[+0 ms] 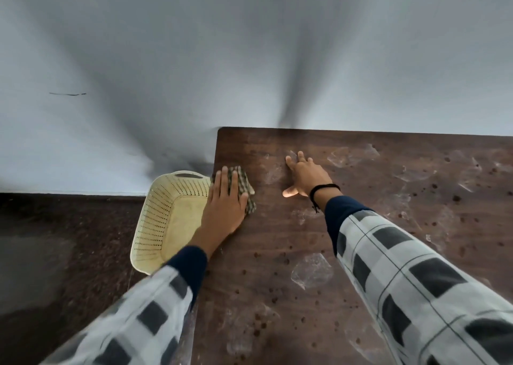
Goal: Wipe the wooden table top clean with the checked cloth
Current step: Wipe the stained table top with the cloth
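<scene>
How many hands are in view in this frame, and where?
2. The left hand presses the checked cloth at the left edge of the wooden table top, near the cream basket. The right hand lies flat on the table top, further right.

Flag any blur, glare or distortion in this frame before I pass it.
Head view: the checked left sleeve is motion-smeared; the pale wall shows dark streaky shadows fanning up from the brown wooden table top; a bright hot spot blows out the thumb of the right hand; the dark checked cloth under the left hand is readable.
</scene>
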The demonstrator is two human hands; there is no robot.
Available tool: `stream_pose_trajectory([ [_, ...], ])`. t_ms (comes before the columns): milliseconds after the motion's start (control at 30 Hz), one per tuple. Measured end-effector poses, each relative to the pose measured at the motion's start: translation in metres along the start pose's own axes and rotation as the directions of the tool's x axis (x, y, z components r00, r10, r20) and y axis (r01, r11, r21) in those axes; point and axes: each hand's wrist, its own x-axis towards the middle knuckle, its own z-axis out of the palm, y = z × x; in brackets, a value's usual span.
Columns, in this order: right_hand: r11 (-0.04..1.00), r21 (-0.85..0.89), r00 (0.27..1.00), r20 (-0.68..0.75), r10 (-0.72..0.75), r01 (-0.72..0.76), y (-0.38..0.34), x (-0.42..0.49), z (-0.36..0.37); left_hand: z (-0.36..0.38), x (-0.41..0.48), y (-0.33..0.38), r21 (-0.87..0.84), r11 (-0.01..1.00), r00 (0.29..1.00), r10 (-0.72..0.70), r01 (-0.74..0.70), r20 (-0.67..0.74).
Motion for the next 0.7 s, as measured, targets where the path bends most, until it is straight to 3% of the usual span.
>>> stream_pose_trajectory([
  [133,1.0,0.006,1.0,-0.01,-0.003,0.003,0.001,-0.001,-0.002,-0.014,0.061,-0.004,-0.013,1.0,0.999,-0.027,0.027,0.037],
  [367,1.0,0.02,1.0,-0.009,-0.002,0.002,-0.004,-0.005,0.0,0.018,-0.034,-0.009,-0.012,0.999,0.998,-0.039,0.038,-0.054],
  [500,0.997,0.071,1.0,-0.02,0.023,-0.021,-0.004,-0.01,0.0,0.016,-0.025,-0.008,-0.003,1.0,0.997,-0.018,0.018,-0.071],
  [633,0.989,0.146,0.969,-0.241,0.048,-0.013,-0.022,-0.044,0.011,0.011,-0.012,-0.008,-0.003,1.0,0.999,-0.004,0.004,-0.049],
  [700,0.98,0.196,0.954,-0.286,0.09,-0.034,-0.039,-0.069,0.026,0.011,-0.012,-0.009,-0.017,1.0,0.999,0.009,-0.009,-0.036],
])
